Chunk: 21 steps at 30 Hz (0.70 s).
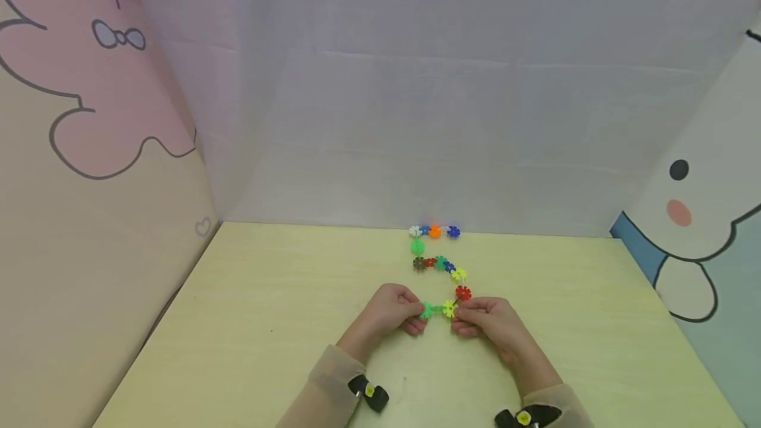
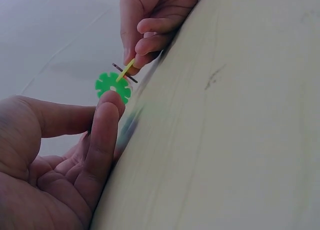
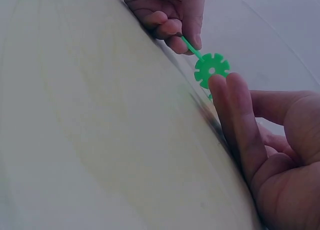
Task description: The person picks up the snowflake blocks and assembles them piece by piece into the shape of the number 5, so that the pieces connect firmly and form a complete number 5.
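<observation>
Notched plastic snowflake discs are joined in a curving chain on the table. At its near end my left hand (image 1: 389,312) pinches a bright green disc (image 1: 425,310) between thumb and fingers. My right hand (image 1: 490,322) pinches the yellow disc (image 1: 448,309), close to a red disc (image 1: 463,292). Between the hands another green disc (image 3: 211,69) links the two. The left wrist view shows the yellow disc (image 2: 126,70) edge-on in the right fingertips, with a dark brown disc (image 2: 116,66) crossing it. Fingertips hide part of the held discs.
Farther back the chain runs through a yellow disc (image 1: 458,274), a brown disc (image 1: 419,263) and a light green disc (image 1: 417,247) to an orange disc (image 1: 434,231) and a blue disc (image 1: 454,232) near the back curtain (image 1: 380,117). The pale wooden table (image 1: 267,296) surrounds it.
</observation>
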Each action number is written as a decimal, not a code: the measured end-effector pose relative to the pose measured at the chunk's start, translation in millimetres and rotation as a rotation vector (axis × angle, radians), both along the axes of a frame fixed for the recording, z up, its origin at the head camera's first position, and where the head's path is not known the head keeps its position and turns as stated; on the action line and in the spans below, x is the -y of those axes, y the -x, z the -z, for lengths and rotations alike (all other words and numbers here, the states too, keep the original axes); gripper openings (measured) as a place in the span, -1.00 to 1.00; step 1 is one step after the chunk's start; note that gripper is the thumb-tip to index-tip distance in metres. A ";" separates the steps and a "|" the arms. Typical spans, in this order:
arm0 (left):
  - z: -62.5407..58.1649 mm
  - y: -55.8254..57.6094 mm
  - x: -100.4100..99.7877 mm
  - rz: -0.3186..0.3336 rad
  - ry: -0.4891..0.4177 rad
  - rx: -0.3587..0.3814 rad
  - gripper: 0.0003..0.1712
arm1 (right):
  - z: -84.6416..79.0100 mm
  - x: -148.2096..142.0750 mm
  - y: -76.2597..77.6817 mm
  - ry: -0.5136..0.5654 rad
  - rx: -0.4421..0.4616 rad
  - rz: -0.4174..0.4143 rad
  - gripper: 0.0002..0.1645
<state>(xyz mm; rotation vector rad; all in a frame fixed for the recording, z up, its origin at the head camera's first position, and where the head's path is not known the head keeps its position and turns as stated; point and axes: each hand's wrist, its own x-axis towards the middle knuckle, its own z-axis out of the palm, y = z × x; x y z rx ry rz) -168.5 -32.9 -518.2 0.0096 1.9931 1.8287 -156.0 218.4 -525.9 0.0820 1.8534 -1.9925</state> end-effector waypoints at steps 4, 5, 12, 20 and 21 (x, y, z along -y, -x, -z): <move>-0.4 0.3 -0.7 0.010 -0.009 -0.008 -0.91 | -1.5 1.0 -0.6 -0.008 0.001 0.000 -0.73; -0.4 0.3 -0.9 0.011 -0.006 -0.008 -0.91 | -1.8 1.2 -0.9 -0.009 0.004 0.002 -0.73; -0.1 0.1 -2.4 0.004 0.039 -0.027 -0.89 | -3.9 2.7 -1.3 -0.015 0.015 0.019 -0.74; 2.2 -0.7 -5.5 -0.022 0.070 -0.039 -0.89 | -3.1 4.0 -2.2 -0.027 0.014 0.025 -0.75; 2.1 -0.9 -6.0 -0.025 0.078 -0.040 -0.89 | -3.0 4.3 -2.5 -0.030 0.013 0.026 -0.75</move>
